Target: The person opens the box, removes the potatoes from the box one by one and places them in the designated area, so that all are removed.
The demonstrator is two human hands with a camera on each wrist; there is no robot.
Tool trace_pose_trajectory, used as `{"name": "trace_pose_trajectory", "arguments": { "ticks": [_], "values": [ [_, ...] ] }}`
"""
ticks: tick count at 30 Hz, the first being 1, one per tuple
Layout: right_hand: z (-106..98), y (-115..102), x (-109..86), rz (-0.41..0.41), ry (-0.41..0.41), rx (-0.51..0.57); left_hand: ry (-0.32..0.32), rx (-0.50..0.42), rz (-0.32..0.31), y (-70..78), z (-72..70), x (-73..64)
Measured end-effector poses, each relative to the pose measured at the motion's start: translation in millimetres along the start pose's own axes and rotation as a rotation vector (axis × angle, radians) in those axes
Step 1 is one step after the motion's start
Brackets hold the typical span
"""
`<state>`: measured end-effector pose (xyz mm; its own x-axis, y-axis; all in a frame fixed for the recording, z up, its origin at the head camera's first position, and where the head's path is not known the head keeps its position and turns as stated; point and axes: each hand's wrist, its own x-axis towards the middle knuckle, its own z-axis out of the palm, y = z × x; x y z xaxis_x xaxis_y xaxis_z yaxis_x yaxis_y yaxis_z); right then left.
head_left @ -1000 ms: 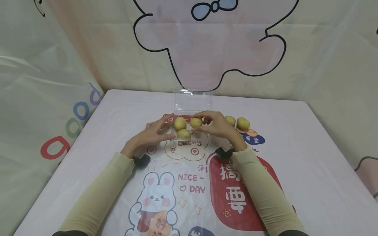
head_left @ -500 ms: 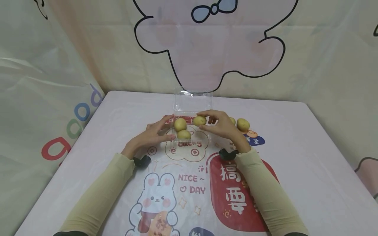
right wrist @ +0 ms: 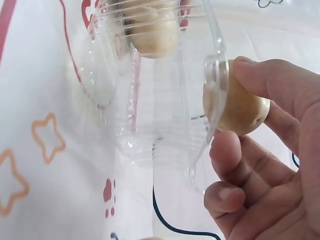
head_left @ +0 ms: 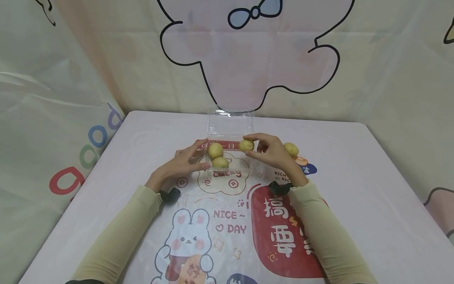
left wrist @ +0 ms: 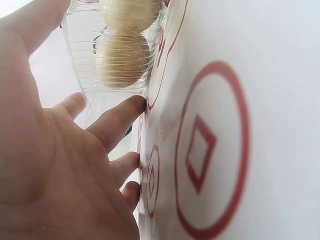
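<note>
A clear plastic box [head_left: 230, 170] sits on the table, its hinged lid [head_left: 230, 124] raised at the back. Two small yellow potatoes [head_left: 215, 150] lie in its left half. My left hand [head_left: 179, 162] reaches to the box's left end, its mostly straight fingers [left wrist: 120, 120] touching the wall near the corners. With thumb and fingertips, my right hand [head_left: 271, 152] pinches another potato [right wrist: 242, 102] at the box's right rim. The right wrist view shows this potato partly behind the clear wall. Whether it touches the rim, I cannot tell.
One more potato [head_left: 291, 150] lies on the table just right of my right hand. The tabletop [head_left: 354, 177] carries a printed cloth with a rabbit and red lettering. A patterned curtain [head_left: 283, 51] hangs behind the table.
My right hand has moved to the right with its potato, from inside the box to its right rim. It now hides one of the table potatoes. My left hand stays put.
</note>
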<state>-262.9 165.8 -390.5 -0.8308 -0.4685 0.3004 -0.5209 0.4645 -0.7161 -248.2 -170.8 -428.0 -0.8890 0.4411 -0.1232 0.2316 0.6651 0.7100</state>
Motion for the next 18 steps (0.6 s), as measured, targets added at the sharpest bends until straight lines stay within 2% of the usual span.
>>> {"name": "trace_pose_trajectory", "arguments": {
  "ticks": [4, 7, 11, 18],
  "values": [
    [-4.6, 3.2, -4.7, 0.015, 0.02, 0.018, -0.001, -0.003, -0.002, 0.9, 0.1, -0.5],
    [-8.8, 4.5, -8.6, 0.042, 0.038, -0.004, 0.001, -0.007, -0.009, 0.6, 0.2, -0.5],
    [-13.6, 7.6, -12.7, 0.039, 0.079, -0.022, 0.004, -0.009, -0.019, -0.5, 0.3, -0.4],
    [-26.5, 15.0, -22.2, 0.07, 0.118, -0.02, 0.002, 0.008, 0.01, -1.5, -0.4, -0.7]
  ]
}}
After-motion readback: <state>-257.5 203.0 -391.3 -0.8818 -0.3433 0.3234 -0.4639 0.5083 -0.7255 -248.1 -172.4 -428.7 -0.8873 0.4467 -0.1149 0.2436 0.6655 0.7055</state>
